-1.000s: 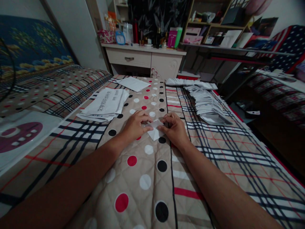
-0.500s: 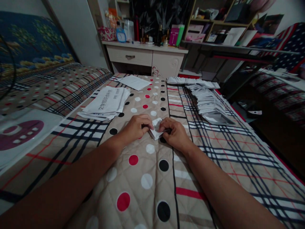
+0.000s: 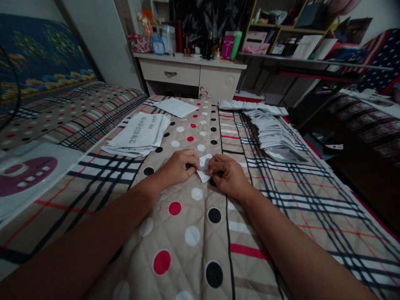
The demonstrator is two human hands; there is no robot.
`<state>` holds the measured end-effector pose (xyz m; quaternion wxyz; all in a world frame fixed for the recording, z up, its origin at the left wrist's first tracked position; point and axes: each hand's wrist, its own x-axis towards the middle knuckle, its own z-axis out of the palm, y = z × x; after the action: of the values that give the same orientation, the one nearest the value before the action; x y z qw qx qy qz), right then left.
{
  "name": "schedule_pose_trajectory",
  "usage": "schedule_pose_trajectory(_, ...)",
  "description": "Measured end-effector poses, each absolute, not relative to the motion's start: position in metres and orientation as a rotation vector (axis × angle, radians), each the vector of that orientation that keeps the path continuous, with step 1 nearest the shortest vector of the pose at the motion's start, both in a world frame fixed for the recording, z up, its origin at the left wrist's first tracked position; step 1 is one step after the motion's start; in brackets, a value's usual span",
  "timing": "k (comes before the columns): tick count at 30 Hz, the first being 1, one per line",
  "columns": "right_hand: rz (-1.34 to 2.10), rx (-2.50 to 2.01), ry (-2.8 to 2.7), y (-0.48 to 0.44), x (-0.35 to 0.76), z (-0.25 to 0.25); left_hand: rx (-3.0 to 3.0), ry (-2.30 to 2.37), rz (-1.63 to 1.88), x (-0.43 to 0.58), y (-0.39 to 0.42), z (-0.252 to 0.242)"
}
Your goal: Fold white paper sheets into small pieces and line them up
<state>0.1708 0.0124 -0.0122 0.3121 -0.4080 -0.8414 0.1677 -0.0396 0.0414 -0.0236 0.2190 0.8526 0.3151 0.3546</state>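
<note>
A dim bedroom, and the whole scene plays out on a quilted beige bedspread (image 3: 193, 258) with plaid bands and red, black and white dots. Right at the centre, the left hand (image 3: 179, 166) and the right hand (image 3: 228, 175) meet over a small white folded piece of paper (image 3: 204, 168). Both hands are closed on it: left fingertips pinch its left edge, right fingertips pinch its right edge, and the paper sits low, touching or just above the bedspread, its upper corner poking up between the knuckles. Both forearms lie stretched along the cover.

Out from the grip now. Beyond the left hand and off to the left lies a loose stack of white printed sheets (image 3: 140, 133). Further out past that, a single white sheet (image 3: 176, 107) lies flat. Beyond the right hand and off to the right, a long fanned row of small folded white papers (image 3: 271, 133) runs away towards the foot of the bed. Far left of the grip, a white plastic bag with a purple print (image 3: 25, 175). At the very back, a white dresser (image 3: 190, 77) with a blue alarm clock (image 3: 158, 45) on top.
</note>
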Motion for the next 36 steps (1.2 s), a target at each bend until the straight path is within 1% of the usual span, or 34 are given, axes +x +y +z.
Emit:
schedule_pose_trajectory(12,0.283,-1.090,-2.377,0.009,0.171,-0.008,2.500,0.849,0.941,-0.038,0.038,-0.019)
schedule_pose_trajectory(17,0.309,-1.146,-2.368,0.005,0.168,-0.003,2.495,0.878,0.907,-0.038,0.033,-0.016)
schedule_pose_trajectory(22,0.379,-1.212,-2.268,0.005,0.163,-0.004,2.360,1.018,0.919,-0.030,0.032,-0.017)
schedule_pose_trajectory(26,0.415,-1.251,-2.177,0.007,0.162,-0.010,2.338,1.259,0.925,-0.026,0.034,-0.019)
schedule_pose_trajectory(30,0.364,-1.278,-2.053,0.007,0.163,-0.014,2.213,1.482,0.829,-0.029,0.036,-0.018)
schedule_pose_trajectory(33,0.353,-1.433,-1.951,0.007,0.163,-0.015,2.149,1.535,0.729,-0.030,0.037,-0.018)
schedule_pose_trajectory(36,0.438,-1.586,-1.904,0.008,0.163,-0.012,2.122,1.509,0.685,-0.031,0.039,-0.020)
